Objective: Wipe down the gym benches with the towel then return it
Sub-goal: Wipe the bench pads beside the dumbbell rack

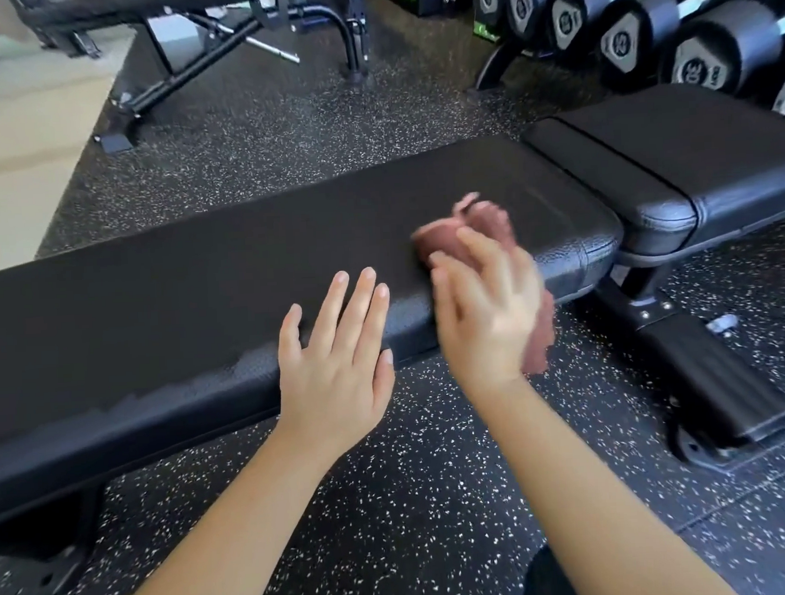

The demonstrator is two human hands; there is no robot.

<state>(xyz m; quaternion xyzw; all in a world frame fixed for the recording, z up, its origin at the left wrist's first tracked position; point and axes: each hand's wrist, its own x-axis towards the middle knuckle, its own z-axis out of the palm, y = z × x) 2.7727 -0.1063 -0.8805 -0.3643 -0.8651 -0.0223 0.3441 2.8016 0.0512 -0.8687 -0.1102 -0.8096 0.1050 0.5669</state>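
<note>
A long black padded gym bench (201,278) runs across the view from lower left to upper right, with its separate seat pad (672,159) at the right end. My right hand (485,306) lies on a crumpled reddish-brown towel (477,226) near the right end of the long pad, fingers spread over the cloth and blurred by motion. Part of the towel hangs past the bench's near edge. My left hand (339,358) rests flat on the near edge of the pad, fingers straight, just left of the towel.
A rack of black dumbbells (640,30) stands at the upper right behind the bench. Another bench frame (218,48) sits at the upper left on the speckled rubber floor (413,499). The bench's base bar (709,387) juts out at the lower right.
</note>
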